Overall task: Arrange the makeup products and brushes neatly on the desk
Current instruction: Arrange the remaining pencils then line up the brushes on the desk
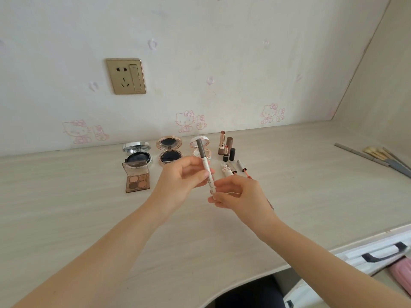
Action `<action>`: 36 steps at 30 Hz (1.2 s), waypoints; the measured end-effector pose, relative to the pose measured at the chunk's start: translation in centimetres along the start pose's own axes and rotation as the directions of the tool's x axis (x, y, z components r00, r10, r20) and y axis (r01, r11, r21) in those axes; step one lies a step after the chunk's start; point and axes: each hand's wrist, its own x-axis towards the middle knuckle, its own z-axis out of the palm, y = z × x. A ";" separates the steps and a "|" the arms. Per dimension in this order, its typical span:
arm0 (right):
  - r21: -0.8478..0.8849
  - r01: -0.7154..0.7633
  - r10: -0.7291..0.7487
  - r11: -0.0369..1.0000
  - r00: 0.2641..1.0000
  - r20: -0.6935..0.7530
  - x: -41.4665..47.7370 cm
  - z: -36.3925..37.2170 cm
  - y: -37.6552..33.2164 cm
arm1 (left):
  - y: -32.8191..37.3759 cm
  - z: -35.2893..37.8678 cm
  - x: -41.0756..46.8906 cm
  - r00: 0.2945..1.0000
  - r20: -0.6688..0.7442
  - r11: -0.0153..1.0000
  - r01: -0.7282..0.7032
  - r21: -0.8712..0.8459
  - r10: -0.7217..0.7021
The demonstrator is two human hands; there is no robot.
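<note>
Makeup pen [202, 156], slim, with a white barrel and a grey cap, held nearly upright in the air above a pale wooden desk [89, 207], cap end uppermost. The left hand [184, 176] pinches the barrel about midway between thumb and fingertips [205, 174], with the other fingers curled. The right hand [238, 194] pinches the lower end from the opposite side, just below the left fingers. Both hands are closed on the pen, and neither touches the desk. Beyond the fingers, near the wall, stand 3 open round compacts [169, 150]. An open eyeshadow palette [137, 177] lies beyond and to the left of the left fingers. A cluster of lipsticks [225, 145] stands just beyond the right fingers, and several brushes [378, 156] lie well off to their right. The pen looks light, stiff and smooth, so it would likely roll if laid down loosely and slip under a weak pinch. A hold on the middle of the barrel seems safest. Gripping only the cap may pull it off. It is probably not fragile, though the hidden tip could be.
</note>
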 end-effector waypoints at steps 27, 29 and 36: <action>-0.661 0.419 -0.427 0.623 0.890 0.162 0.3 -2.1 0.4 | -1.8 0.4 -1.5 0.968 0.116 0.639 -0.235 0.733 0.222; -0.746 0.487 -0.514 0.455 0.827 0.226 0.0 -2.1 1.2 | -2.0 0.5 -1.9 0.964 0.129 0.573 -0.242 0.783 0.232; -0.822 0.525 -0.683 0.221 0.685 0.254 0.0 -1.2 2.9 | -2.2 0.9 -2.6 0.935 0.175 0.341 -0.281 0.897 0.308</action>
